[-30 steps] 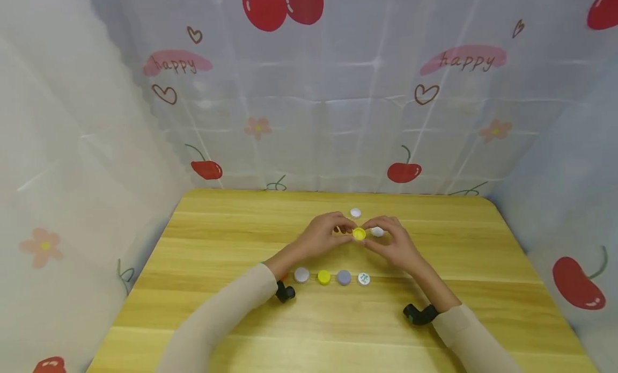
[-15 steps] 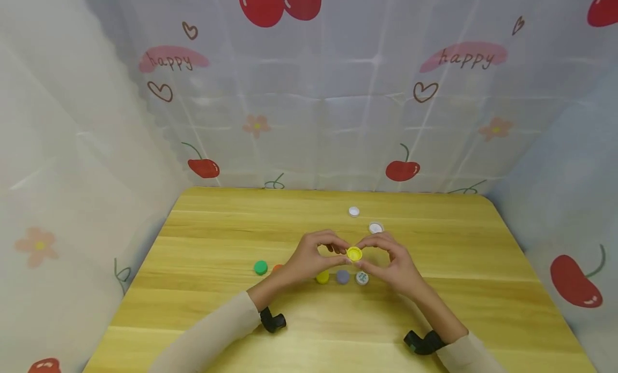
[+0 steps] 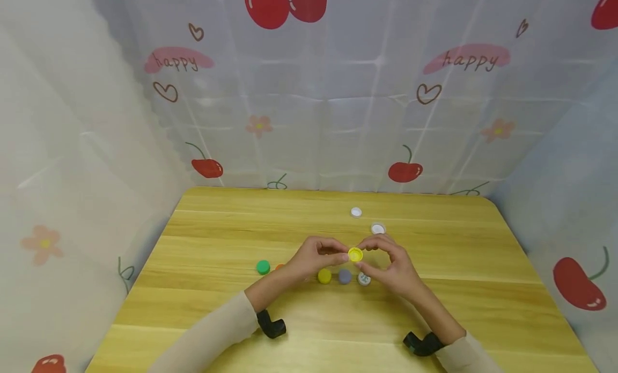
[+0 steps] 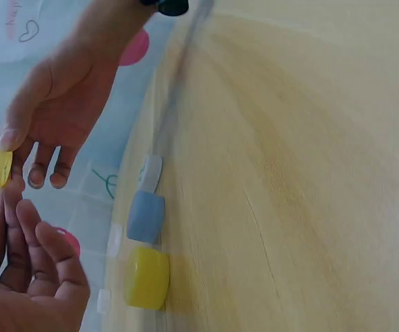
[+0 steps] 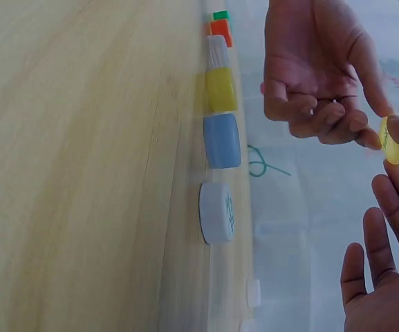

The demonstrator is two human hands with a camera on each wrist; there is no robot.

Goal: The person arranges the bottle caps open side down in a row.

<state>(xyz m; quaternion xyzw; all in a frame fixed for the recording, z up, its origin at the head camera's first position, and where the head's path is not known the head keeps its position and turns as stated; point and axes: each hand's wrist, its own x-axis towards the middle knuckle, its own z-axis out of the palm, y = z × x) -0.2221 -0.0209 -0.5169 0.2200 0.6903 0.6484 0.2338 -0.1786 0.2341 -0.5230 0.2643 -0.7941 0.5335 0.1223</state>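
Note:
A small yellow bottle cap (image 3: 355,254) is held up over the table, its hollow side showing in the head view. My left hand (image 3: 314,260) pinches its left edge between thumb and fingers. From the other side, my right hand (image 3: 395,263) pinches the same cap, its other fingers loosely bent in the left wrist view. Green marks show on the cap's face (image 5: 391,142) in the right wrist view. Just below the hands stand a second yellow cap (image 3: 324,276), a blue-grey cap (image 3: 345,277) and a white cap with green print (image 3: 364,279).
The row continues left with a pale grey cap (image 5: 218,52), hidden by my left hand in the head view, an orange cap (image 3: 279,267) and a green cap (image 3: 263,267). Two white caps (image 3: 356,212) lie farther back on the wooden table (image 3: 241,217). Printed curtains surround it.
Both hands have drawn the yellow cap back toward me, over the row. The green cap and the nearer white cap have come into fuller view, while the pale grey cap is now covered.

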